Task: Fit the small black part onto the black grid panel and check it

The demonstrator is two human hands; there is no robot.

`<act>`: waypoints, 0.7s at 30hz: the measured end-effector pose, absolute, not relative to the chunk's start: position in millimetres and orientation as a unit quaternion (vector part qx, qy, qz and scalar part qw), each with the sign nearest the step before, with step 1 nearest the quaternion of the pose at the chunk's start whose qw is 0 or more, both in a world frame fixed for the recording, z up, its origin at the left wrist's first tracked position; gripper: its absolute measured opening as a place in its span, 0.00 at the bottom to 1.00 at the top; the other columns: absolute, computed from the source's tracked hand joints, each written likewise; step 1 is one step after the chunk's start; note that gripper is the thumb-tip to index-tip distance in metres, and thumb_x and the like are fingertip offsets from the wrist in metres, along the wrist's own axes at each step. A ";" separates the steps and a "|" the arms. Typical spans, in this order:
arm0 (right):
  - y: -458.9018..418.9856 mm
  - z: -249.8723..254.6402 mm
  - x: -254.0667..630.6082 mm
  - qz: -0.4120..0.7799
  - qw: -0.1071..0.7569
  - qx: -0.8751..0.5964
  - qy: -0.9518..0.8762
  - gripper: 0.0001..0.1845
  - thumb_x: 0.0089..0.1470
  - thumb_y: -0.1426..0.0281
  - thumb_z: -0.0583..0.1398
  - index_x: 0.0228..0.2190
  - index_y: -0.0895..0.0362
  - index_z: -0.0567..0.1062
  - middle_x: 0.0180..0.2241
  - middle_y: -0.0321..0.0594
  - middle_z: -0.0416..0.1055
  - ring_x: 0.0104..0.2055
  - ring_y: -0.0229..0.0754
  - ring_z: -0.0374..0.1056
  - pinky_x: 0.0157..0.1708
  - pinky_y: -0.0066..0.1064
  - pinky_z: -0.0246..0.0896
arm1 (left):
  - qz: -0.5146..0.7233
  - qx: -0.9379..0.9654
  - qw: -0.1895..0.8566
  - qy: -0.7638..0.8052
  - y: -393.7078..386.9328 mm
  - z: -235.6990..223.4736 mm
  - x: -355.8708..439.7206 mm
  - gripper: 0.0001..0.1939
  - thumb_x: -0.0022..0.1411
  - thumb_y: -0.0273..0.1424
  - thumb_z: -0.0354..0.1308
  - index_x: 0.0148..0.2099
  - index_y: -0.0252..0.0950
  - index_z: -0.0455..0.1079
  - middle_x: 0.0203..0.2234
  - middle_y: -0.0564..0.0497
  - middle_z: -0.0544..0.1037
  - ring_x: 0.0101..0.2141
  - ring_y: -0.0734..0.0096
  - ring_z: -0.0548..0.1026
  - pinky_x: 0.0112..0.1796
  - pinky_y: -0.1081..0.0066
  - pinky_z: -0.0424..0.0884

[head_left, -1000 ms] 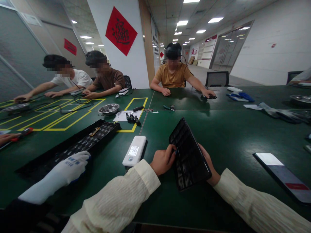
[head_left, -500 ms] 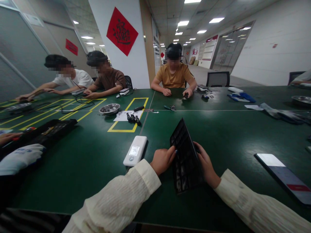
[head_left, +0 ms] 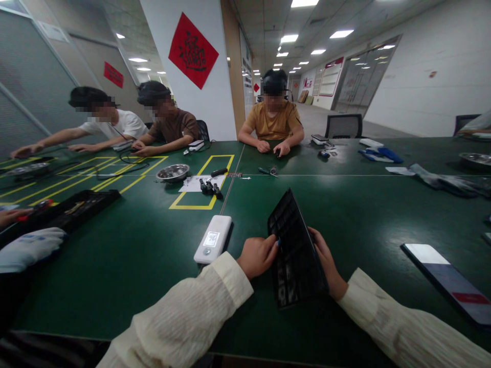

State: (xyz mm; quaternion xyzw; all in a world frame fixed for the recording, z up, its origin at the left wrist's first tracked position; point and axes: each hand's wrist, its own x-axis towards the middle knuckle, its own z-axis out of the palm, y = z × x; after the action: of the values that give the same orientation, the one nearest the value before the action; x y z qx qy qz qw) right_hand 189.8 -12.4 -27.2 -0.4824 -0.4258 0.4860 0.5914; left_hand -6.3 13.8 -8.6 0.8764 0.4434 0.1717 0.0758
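Note:
A thin black tray (head_left: 295, 255) with a grid of shallow cells stands tilted on edge above the green table. My right hand (head_left: 326, 263) grips it from behind along its right side, with most of the fingers hidden. Against its gridded face, my left hand (head_left: 259, 255) is closed in a pinch. A small bluish bit shows at those fingertips, too small to name. Left of that hand lies a white power bank (head_left: 214, 239) with a lit display. On the right, a phone (head_left: 447, 281) rests on the table with its screen lit.
Farther off are a metal bowl (head_left: 173, 173), several black sockets (head_left: 210, 188) by a paper sheet, and pliers (head_left: 268, 171). A black tool case (head_left: 88, 208) and a co-worker's gloved hand (head_left: 32, 249) are at left. Other people sit across the green table (head_left: 153, 286).
The black tray has turned slightly in my hands, its lower right corner shifting right. The person opposite has drawn one hand inward. At far left, another person's arm reaches farther out.

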 end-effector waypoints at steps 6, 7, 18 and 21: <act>-13.5 -22.5 189.4 0.489 0.586 -0.485 -0.427 0.24 0.42 0.53 0.62 0.40 0.51 0.71 0.39 0.38 0.71 0.42 0.49 0.66 0.41 0.37 0.62 | 0.172 0.876 0.117 0.435 15.5 -6.5 -7.6 0.22 0.69 0.36 0.33 0.31 0.37 0.63 0.19 0.52 0.70 0.20 0.72 0.67 0.24 0.73 0.54; -13.6 -21.7 189.3 0.489 0.585 -0.485 -0.429 0.23 0.42 0.54 0.62 0.40 0.51 0.72 0.39 0.38 0.71 0.43 0.49 0.65 0.41 0.37 0.62 | 0.174 0.876 0.120 0.433 15.7 -6.5 -7.7 0.21 0.69 0.36 0.33 0.31 0.37 0.63 0.19 0.52 0.69 0.21 0.72 0.67 0.24 0.73 0.54; -15.1 -17.5 188.3 0.514 0.574 -0.481 -0.418 0.24 0.41 0.54 0.62 0.40 0.51 0.70 0.39 0.38 0.71 0.42 0.50 0.66 0.40 0.38 0.62 | 0.184 0.856 0.061 0.480 13.4 -13.8 -5.4 0.13 0.68 0.35 0.37 0.42 0.36 0.61 0.22 0.52 0.73 0.23 0.70 0.72 0.24 0.72 0.56; -14.1 -21.6 189.5 0.510 0.573 -0.478 -0.428 0.24 0.42 0.54 0.62 0.41 0.51 0.70 0.40 0.38 0.71 0.43 0.50 0.66 0.40 0.38 0.62 | 0.167 0.868 0.016 0.468 12.0 -15.5 -5.8 0.13 0.67 0.33 0.37 0.44 0.35 0.61 0.21 0.51 0.74 0.22 0.69 0.72 0.24 0.72 0.57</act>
State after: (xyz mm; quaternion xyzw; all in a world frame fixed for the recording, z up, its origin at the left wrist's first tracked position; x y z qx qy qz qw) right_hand 189.5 -14.1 -21.6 -0.4784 -0.4279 0.5096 0.5731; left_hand -5.8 12.0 -15.5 0.8675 0.4682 0.1671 0.0158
